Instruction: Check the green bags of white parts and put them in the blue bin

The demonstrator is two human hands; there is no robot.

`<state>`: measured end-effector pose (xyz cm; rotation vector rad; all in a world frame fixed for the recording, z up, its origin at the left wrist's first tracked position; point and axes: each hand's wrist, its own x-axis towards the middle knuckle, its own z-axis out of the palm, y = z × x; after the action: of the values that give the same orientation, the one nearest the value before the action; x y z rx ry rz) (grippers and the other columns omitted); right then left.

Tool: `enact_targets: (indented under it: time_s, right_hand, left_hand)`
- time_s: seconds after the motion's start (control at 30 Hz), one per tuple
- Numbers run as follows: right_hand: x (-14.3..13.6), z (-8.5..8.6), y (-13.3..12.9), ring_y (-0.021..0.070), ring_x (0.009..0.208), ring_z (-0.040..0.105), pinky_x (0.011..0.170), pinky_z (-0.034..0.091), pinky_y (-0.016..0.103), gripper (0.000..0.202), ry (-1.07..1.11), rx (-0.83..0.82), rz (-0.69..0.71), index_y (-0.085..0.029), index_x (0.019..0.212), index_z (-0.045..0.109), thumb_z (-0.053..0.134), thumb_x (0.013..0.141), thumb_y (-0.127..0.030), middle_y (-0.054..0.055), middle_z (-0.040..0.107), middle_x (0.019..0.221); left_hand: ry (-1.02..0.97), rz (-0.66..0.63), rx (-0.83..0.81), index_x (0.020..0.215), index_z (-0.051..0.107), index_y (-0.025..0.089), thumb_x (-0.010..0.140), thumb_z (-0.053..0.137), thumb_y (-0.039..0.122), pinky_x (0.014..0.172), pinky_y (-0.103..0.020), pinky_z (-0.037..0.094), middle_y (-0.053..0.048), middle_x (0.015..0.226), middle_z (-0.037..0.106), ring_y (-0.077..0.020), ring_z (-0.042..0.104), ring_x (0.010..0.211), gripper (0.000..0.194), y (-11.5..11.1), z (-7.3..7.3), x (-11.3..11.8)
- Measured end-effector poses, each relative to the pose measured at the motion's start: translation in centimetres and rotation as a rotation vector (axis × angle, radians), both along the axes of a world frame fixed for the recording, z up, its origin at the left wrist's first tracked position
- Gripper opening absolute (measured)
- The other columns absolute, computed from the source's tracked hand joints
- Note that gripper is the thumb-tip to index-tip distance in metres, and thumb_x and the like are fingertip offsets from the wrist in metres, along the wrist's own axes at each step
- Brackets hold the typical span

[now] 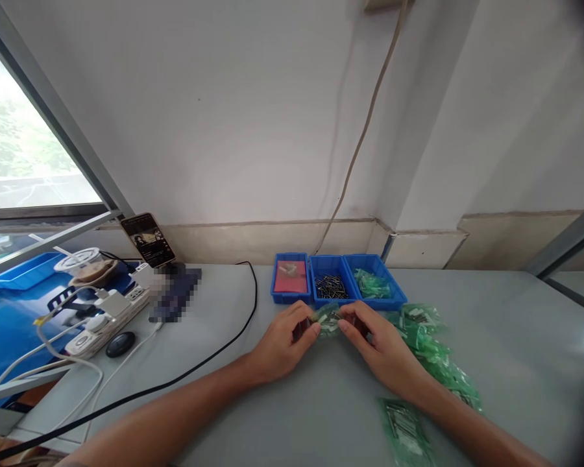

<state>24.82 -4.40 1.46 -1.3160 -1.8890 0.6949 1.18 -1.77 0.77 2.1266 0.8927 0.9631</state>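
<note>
My left hand (283, 340) and my right hand (380, 344) meet over the grey table (272, 415), both pinching one small green plastic bag (327, 320) with little parts inside. Just beyond my fingers stand three blue bins: the left bin (291, 277) has a red inside, the middle bin (331, 285) holds small dark metal pieces, the right bin (372, 283) holds green bits. A row of filled green bags (431, 350) lies right of my right hand, and another green bag (406, 431) lies near my right forearm.
A black cable (214, 353) curves across the table's left half. At the left are a white power strip (104, 321) with chargers, a black round object (120, 344), a propped phone (148, 240) and a blue tray (22, 271). The wall runs close behind the bins.
</note>
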Motion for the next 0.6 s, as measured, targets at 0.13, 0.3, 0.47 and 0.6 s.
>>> enact_targets:
  time_s: [0.13,0.3,0.47,0.6]
  right_hand:
    - [0.14,-0.21,0.29,0.0208,0.076,0.056,0.068,0.046,0.032,0.025,0.069,-0.055,0.006,-0.026,0.112,0.061,0.052,0.106,-0.049,0.0,0.061,0.085]
    - [0.35,-0.3,0.74,0.0195,0.076,0.051,0.07,0.045,0.031,0.026,0.159,-0.091,0.019,-0.027,0.109,0.061,0.054,0.106,-0.051,-0.001,0.055,0.084]
    - [0.39,-0.12,0.68,0.0183,0.074,0.045,0.068,0.04,0.03,0.028,0.141,-0.078,0.033,-0.025,0.095,0.058,0.051,0.107,-0.049,-0.002,0.048,0.08]
    - [0.37,-0.16,0.61,0.0182,0.075,0.045,0.069,0.04,0.03,0.028,0.141,-0.072,0.052,-0.025,0.094,0.055,0.049,0.108,-0.049,-0.002,0.049,0.082]
  left_hand:
    - [0.0,-0.023,0.017,0.091,0.057,0.018,0.108,0.053,0.033,0.077,-0.027,0.044,-0.002,0.092,0.054,-0.0154,0.052,0.083,0.022,-0.05,0.2,-0.07]
    - [-0.005,-0.081,0.008,0.097,0.063,0.018,0.106,0.057,0.032,0.077,-0.026,0.047,-0.005,0.102,0.059,-0.0155,0.056,0.088,0.018,-0.16,0.16,-0.1]
    - [-0.014,-0.048,0.016,0.105,0.065,0.018,0.105,0.059,0.032,0.078,-0.027,0.049,-0.005,0.101,0.059,-0.0151,0.056,0.085,0.016,-0.02,-0.3,-0.09]
    - [-0.018,-0.052,0.014,0.106,0.065,0.018,0.105,0.059,0.032,0.076,-0.027,0.049,-0.005,0.102,0.059,-0.0156,0.057,0.086,0.016,-0.01,-0.4,-0.09]
